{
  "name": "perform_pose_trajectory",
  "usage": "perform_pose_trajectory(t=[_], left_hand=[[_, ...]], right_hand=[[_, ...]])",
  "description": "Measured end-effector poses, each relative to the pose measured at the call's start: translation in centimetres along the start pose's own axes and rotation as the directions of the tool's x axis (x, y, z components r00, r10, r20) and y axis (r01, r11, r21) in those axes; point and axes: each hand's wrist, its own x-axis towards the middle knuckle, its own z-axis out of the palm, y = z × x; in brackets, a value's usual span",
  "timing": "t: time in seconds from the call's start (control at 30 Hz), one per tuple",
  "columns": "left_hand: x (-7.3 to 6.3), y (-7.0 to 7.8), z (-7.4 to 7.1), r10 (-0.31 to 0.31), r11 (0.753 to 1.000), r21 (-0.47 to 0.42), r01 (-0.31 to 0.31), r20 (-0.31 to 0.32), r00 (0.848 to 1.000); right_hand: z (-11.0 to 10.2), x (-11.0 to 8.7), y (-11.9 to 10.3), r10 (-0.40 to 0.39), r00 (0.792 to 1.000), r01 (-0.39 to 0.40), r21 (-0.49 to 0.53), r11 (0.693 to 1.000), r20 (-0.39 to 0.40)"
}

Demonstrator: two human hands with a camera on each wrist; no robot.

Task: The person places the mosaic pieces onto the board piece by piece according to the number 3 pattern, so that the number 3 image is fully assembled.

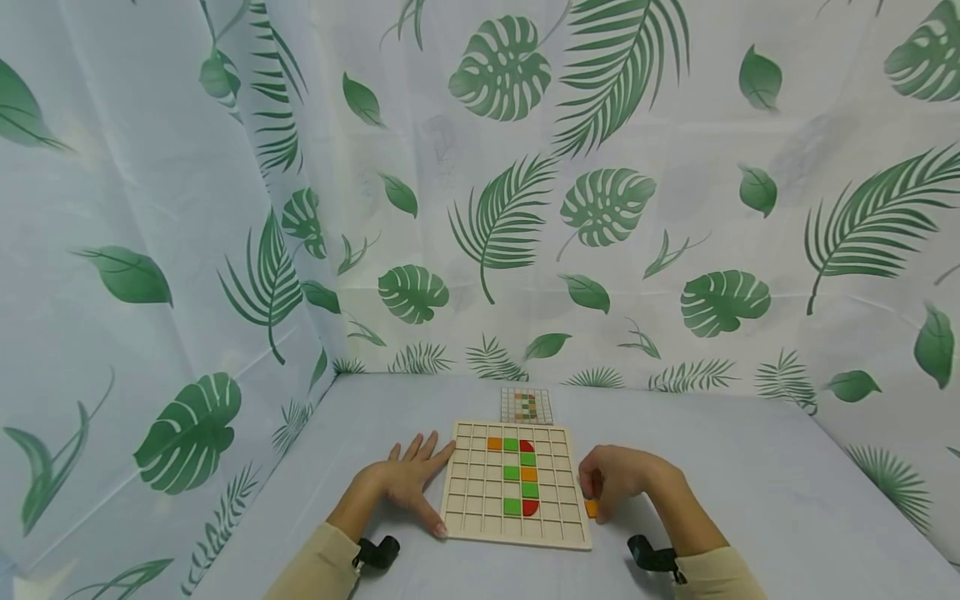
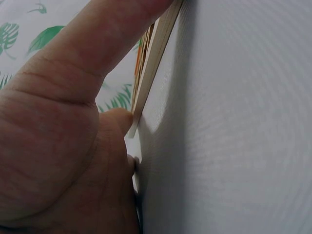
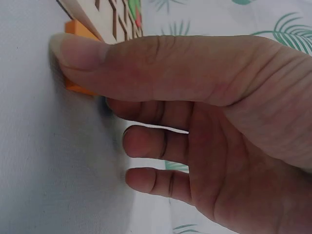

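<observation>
A pale wooden grid board (image 1: 480, 525) lies on the table, holding several green squares (image 1: 511, 473), orange squares (image 1: 494, 443) and two red pieces with a rounded side (image 1: 530, 507). My left hand (image 1: 408, 482) is spread flat at the board's left side, thumb at the near left corner and a fingertip at the left edge. On the other side, my right hand (image 1: 618, 477) pinches an orange square tile (image 1: 592, 508) low beside the board's right edge. In the right wrist view the thumb covers the middle of that orange tile (image 3: 78, 89); the remaining fingers are curled.
Behind the board lies a small card (image 1: 527, 406) printed with a grid and coloured squares. A pale cloth covers the table (image 1: 750, 500). Leaf-patterned curtains (image 1: 660, 142) stand along the back and left. Each wrist wears a black camera (image 1: 651, 553).
</observation>
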Motion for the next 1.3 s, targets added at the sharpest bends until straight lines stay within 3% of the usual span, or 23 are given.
perform_pose_trajectory(t=[0.2,0.5,0.67,1.03,1.3], left_hand=[[-0.1,0.0,0.0,0.0,1.0,-0.004,0.0,0.001,1.0],[-0.2,0.1,-0.2,-0.002,1.0,0.004,0.002,0.011,1.0],[-0.2,0.1,-0.2,-0.001,1.0,-0.001,0.001,0.011,1.0],[-0.1,0.1,-0.2,-0.001,1.0,-0.002,0.001,0.01,1.0],[-0.1,0.0,-0.1,0.0,1.0,0.001,0.0,0.006,1.0]], right_hand=[[0.1,0.0,-0.2,-0.008,1.0,0.008,-0.016,1.0,-0.016],[-0.3,-0.1,0.3,-0.131,0.987,0.131,-0.011,0.991,-0.091],[-0.7,0.2,0.3,-0.21,0.966,0.21,-0.017,0.978,-0.151],[-0.9,0.7,-0.4,-0.253,0.924,0.277,0.048,0.96,-0.285],[-0.4,1.5,-1.2,-0.293,0.877,0.327,0.026,0.945,-0.38]])
